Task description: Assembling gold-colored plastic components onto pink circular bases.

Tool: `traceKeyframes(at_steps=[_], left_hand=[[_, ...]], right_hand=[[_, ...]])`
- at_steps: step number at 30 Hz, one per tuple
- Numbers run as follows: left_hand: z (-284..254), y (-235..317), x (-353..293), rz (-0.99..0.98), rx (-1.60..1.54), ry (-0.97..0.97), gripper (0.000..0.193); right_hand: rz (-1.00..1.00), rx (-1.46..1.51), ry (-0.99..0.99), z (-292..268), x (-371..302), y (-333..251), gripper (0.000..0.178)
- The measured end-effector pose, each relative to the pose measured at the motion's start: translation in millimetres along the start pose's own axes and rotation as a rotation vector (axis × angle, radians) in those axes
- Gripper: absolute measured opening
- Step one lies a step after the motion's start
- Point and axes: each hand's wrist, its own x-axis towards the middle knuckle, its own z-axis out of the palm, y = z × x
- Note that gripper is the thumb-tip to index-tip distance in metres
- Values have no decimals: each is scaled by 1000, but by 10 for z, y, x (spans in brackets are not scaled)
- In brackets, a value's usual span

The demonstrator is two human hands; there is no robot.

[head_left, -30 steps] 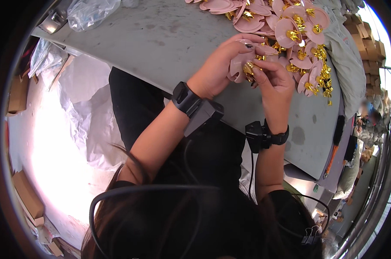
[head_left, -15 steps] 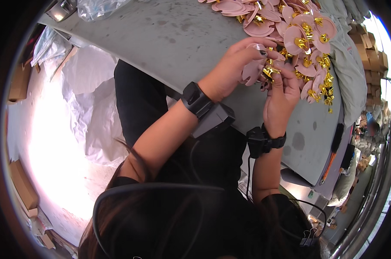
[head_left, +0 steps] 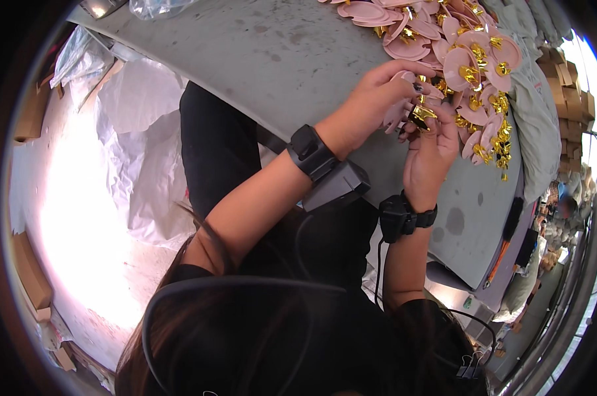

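Observation:
At the table's near right part, my left hand (head_left: 371, 102) is closed on a pink artificial flower petal (head_left: 392, 115). My right hand (head_left: 430, 158) meets it from below. Between its thumb and fingers it pinches a shiny gold foil piece (head_left: 422, 115), which is up against the pink petal. My fingers partly hide where the two pieces touch. Just beyond both hands lies a heap of pink artificial flowers (head_left: 458, 66) with gold foil centres. A cluster of gold foil pieces (head_left: 503, 142) hangs at the heap's right side.
The grey table (head_left: 246, 53) has dark stains. A pale cloth sack (head_left: 536, 125) borders the heap on the right. A clear plastic bag (head_left: 157, 6) sits at the far left, and an orange-handled tool (head_left: 498, 261) lies past the table's right edge.
The whole view has shifted a little. Both hands stay together at the heap, and the gold foil piece is turned slightly between my fingers.

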Motion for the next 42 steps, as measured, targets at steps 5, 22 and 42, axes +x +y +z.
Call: traceKeyframes(at_steps=[5, 22, 42], left_hand=[[25, 15, -17, 12, 67, -20, 39], [63, -78, -43, 95, 228, -118, 40], [195, -142, -31, 745, 1114, -153, 43]], right_hand=[[-12, 1, -20, -6, -4, 16, 19], [-55, -555, -104, -82, 1, -226, 17], [525, 190, -97, -288, -91, -279, 17]])
